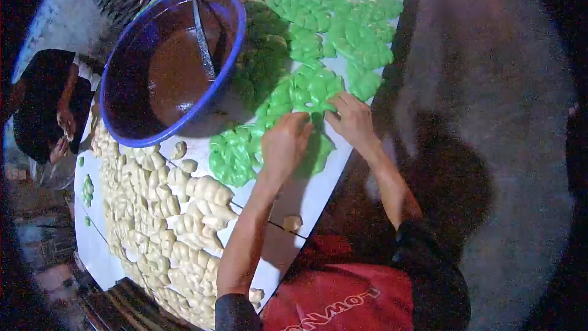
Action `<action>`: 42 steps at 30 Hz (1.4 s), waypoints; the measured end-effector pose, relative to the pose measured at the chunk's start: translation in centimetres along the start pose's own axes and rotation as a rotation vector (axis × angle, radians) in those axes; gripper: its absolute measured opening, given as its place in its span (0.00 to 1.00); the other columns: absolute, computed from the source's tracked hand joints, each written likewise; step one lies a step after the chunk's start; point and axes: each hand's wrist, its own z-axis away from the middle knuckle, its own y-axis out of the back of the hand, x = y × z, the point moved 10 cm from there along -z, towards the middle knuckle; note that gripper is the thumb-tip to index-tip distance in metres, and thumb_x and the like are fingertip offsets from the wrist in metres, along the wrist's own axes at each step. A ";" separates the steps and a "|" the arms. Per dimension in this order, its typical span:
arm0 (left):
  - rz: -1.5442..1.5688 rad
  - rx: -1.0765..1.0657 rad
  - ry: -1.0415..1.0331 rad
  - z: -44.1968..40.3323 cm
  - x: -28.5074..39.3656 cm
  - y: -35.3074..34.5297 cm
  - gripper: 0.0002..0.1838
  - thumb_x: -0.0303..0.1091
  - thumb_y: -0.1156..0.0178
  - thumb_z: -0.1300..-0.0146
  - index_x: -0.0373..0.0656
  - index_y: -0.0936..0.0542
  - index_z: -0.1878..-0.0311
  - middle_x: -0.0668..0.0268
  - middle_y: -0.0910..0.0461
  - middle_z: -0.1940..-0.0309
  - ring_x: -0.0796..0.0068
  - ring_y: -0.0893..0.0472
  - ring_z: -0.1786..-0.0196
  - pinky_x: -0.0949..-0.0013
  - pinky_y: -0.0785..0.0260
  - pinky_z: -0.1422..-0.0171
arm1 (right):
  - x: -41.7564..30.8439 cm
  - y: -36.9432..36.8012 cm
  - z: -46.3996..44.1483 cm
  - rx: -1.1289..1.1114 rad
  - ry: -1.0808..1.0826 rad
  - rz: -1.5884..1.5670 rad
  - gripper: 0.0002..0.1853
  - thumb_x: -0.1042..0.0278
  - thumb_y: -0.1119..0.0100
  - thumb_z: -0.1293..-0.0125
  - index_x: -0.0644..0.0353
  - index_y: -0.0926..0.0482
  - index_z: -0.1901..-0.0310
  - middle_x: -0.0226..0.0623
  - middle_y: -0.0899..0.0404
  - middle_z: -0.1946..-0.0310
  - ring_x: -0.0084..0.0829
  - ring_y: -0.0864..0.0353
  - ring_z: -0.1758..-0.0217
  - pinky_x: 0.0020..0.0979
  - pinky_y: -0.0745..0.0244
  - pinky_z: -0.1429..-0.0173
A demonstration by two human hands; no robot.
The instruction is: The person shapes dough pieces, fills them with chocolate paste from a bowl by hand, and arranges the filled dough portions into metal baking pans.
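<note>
Both of my hands work over glossy green dough pieces [309, 89] spread along the right side of the white table. My left hand [285, 142] is closed, its curled fingers reaching into the green pieces; the fingertips are largely hidden behind the hand. Just to its right, my right hand [353, 121] bends its fingers down and pinches at a green dough piece near the table's edge. Cream-coloured dough pieces [160, 193] cover the table to the left of my forearms. Exactly what the left fingertips grip is hidden.
A large blue basin [142, 140] holds brown liquid, with a long dark utensil [201, 30] leaning inside. Across the white table [98, 257], a person in dark clothing [46, 104] has both hands together. The table's right edge borders a brown floor [520, 165].
</note>
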 end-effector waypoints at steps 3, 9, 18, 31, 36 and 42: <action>-0.023 -0.044 -0.027 -0.9 -0.2 -1.9 0.13 0.36 0.36 0.38 0.47 0.19 0.51 0.60 0.17 0.57 0.56 0.17 0.60 0.59 0.24 0.58 | 4.6 -0.2 2.5 -0.013 -0.533 -0.459 0.12 0.74 0.38 0.44 0.63 0.19 0.57 0.40 0.16 0.61 0.32 0.15 0.60 0.32 0.21 0.56; -0.097 -0.079 -0.061 -1.7 0.0 -3.6 0.15 0.37 0.36 0.40 0.51 0.19 0.49 0.63 0.19 0.55 0.57 0.17 0.59 0.59 0.24 0.58 | 2.2 2.0 4.2 -0.216 -0.296 -0.463 0.13 0.65 0.33 0.42 0.64 0.16 0.59 0.45 0.15 0.61 0.39 0.14 0.59 0.34 0.21 0.53; -0.098 -0.123 0.030 -2.7 -1.7 -4.4 0.16 0.37 0.33 0.44 0.48 0.19 0.51 0.59 0.19 0.56 0.55 0.17 0.58 0.59 0.24 0.55 | 0.3 2.4 1.3 -0.052 -0.204 -0.197 0.21 0.64 0.31 0.44 0.57 0.21 0.49 0.42 0.21 0.54 0.43 0.20 0.52 0.40 0.23 0.51; 0.612 -0.108 0.254 -3.4 -4.3 -1.8 0.27 0.27 0.33 0.44 0.41 0.26 0.39 0.60 0.27 0.42 0.72 0.20 0.55 0.70 0.25 0.50 | 2.2 -1.8 -0.9 -0.134 -0.447 -0.811 0.18 0.70 0.39 0.43 0.60 0.20 0.49 0.36 0.17 0.63 0.28 0.18 0.62 0.29 0.25 0.55; 0.157 -0.124 -0.016 -4.0 -1.7 -2.9 0.18 0.31 0.34 0.43 0.43 0.18 0.48 0.56 0.19 0.50 0.57 0.17 0.55 0.62 0.24 0.50 | 2.1 -1.4 0.0 -0.130 -0.595 -1.259 0.13 0.66 0.39 0.40 0.64 0.21 0.55 0.30 0.21 0.67 0.21 0.23 0.63 0.26 0.26 0.55; 0.307 -0.152 0.079 -4.1 -1.2 -3.5 0.13 0.30 0.36 0.40 0.42 0.18 0.52 0.55 0.15 0.58 0.58 0.14 0.62 0.63 0.24 0.57 | 4.6 -3.6 -0.1 -0.278 -0.597 -0.845 0.15 0.67 0.35 0.39 0.64 0.23 0.53 0.32 0.20 0.65 0.22 0.22 0.61 0.26 0.24 0.60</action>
